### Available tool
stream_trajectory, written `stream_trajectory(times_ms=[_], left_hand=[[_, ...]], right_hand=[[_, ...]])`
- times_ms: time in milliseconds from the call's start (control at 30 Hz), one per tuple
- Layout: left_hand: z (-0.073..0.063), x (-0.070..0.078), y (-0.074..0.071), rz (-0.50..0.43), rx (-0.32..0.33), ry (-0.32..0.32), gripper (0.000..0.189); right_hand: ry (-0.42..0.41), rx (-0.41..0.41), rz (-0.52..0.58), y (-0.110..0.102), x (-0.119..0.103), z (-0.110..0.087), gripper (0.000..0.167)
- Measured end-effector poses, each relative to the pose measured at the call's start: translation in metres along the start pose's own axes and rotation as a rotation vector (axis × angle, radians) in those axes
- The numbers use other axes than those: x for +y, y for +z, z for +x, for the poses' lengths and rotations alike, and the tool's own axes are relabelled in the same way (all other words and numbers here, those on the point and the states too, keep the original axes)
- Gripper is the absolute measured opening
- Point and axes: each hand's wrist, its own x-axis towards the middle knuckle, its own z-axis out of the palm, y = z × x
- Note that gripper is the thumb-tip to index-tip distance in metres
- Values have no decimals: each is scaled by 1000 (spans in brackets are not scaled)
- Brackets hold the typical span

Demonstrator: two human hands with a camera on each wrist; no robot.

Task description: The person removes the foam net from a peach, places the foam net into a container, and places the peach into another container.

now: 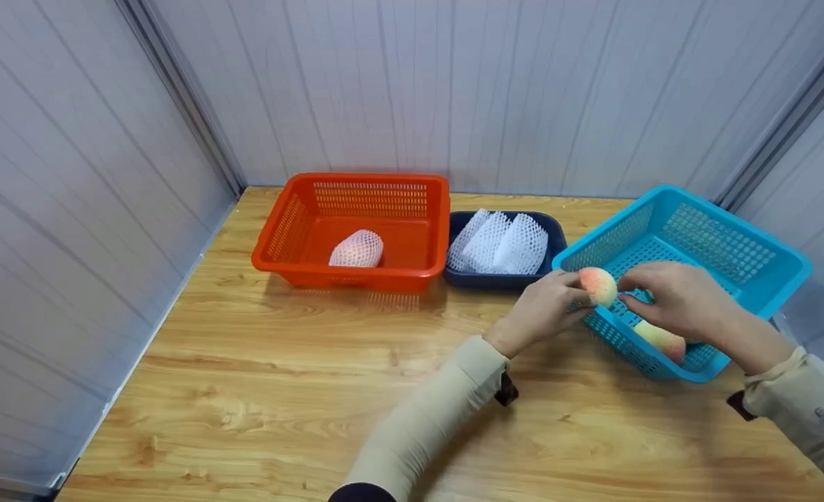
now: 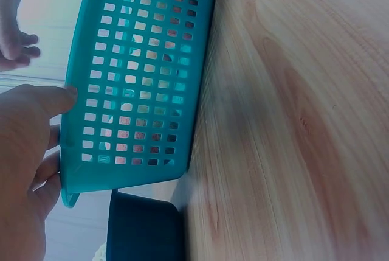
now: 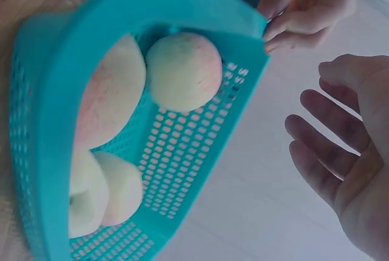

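My left hand (image 1: 548, 307) grips the left corner of the blue plastic basket (image 2: 127, 179); its thumb (image 2: 64, 98) lies over the rim, and its other fingertips are partly hidden behind. A peach (image 3: 184, 71) with a red blush sits inside that corner, overlapping the left fingertips in the head view. Over the basket's left part hovers my right hand (image 3: 352, 139), fingers spread and holding nothing. Several more peaches, one of them a large peach (image 1: 663, 341), lie at the basket's front, partly covered by the right forearm in the head view.
An orange basket (image 1: 349, 279) at the back left holds one fruit (image 1: 357, 249) in a white foam net. Between the two baskets stands a dark blue tray (image 1: 499, 281) with several white foam nets (image 1: 499, 244). Pale panel walls (image 1: 412, 90) enclose the wooden table (image 1: 279, 404).
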Motion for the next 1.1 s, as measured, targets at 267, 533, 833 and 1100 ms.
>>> stream_trajectory(times_ms=[267, 533, 833, 1100], left_hand=[[3, 1, -2, 11, 12, 19, 16], [2, 4, 0, 24, 6, 18, 16], [-3, 5, 1, -15, -16, 31, 13], [-8, 0, -8, 25, -41, 96, 24]], right_hand=[[-69, 84, 8, -1, -26, -4, 21], [-66, 176, 147, 0, -66, -14, 23], [-121, 281, 254, 7, -93, -23, 36], [-95, 314, 279, 10, -97, -20, 38]])
